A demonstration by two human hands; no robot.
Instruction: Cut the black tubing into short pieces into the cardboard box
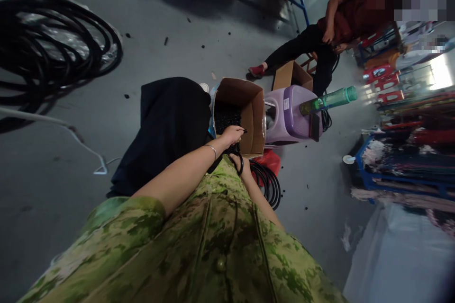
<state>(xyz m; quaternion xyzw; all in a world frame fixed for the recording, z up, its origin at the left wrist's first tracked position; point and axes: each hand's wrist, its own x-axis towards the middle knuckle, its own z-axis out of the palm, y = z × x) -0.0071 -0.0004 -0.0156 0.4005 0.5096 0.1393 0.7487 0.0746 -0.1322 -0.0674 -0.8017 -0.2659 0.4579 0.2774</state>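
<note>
My left hand (pixel 232 136), with a bracelet at the wrist, is over the open cardboard box (pixel 254 118). Its fingers are closed on a short black piece (pixel 244 131) whose end sticks out to the right. Many small black pieces (pixel 227 116) lie inside the box. Just below, at the near edge of the box, my right hand (pixel 242 164) is closed around black tubing (pixel 241 165) that loops past the fingers. A coil of black tubing (pixel 272 184) lies beside my right forearm, by a red plastic bag (pixel 272 161).
A purple stool (pixel 277 113) with a green bottle (pixel 330 100) and a dark phone-like object (pixel 314 127) on it adjoins the box. A co-worker (pixel 341 23) sits beyond, near another carton (pixel 291 75). Large black coils (pixel 60 47) lie at left; black scraps dot the floor.
</note>
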